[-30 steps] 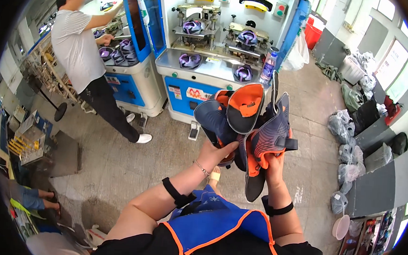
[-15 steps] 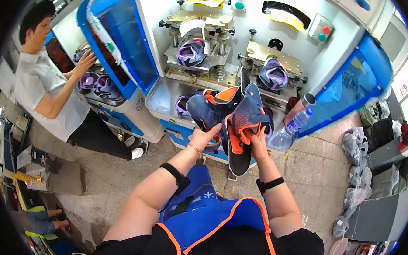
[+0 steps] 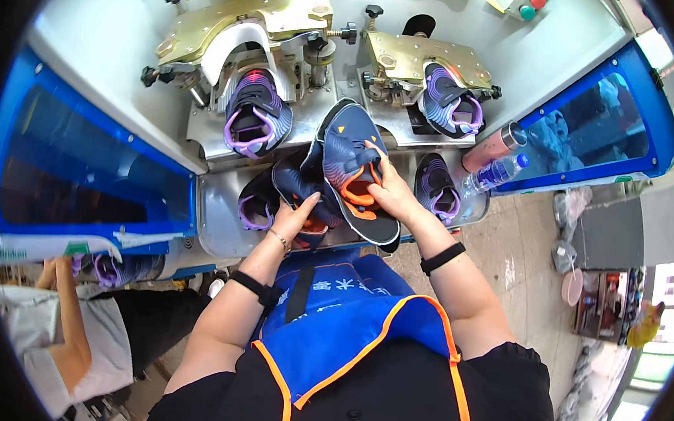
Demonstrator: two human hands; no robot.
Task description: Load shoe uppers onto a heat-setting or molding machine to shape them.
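My right hand (image 3: 391, 184) is closed on a navy shoe (image 3: 342, 145) with an orange-lined collar, its fingers at the laces and opening. Another dark shoe sits partly hidden behind it. My left hand (image 3: 294, 220) grips a second navy shoe (image 3: 296, 179) with orange at its collar, lower and to the left. Both are held over the front of a metal tray (image 3: 215, 217). Beside my left hand lies a dark shoe with a purple collar (image 3: 255, 204), and a similar shoe (image 3: 437, 187) lies to the right of my right hand.
Purple-and-black shoes sit at the left press (image 3: 256, 113) and right press (image 3: 452, 102). A pink tumbler (image 3: 495, 147) and water bottle (image 3: 498, 174) stand at the tray's right end. Blue-framed doors (image 3: 101, 157) flank the machine. A co-worker (image 3: 75, 333) is at the lower left.
I have come closer to the machine and the view has turned. The navy shoes have come down over the tray and moved apart. My right hand has shifted higher on its shoe.
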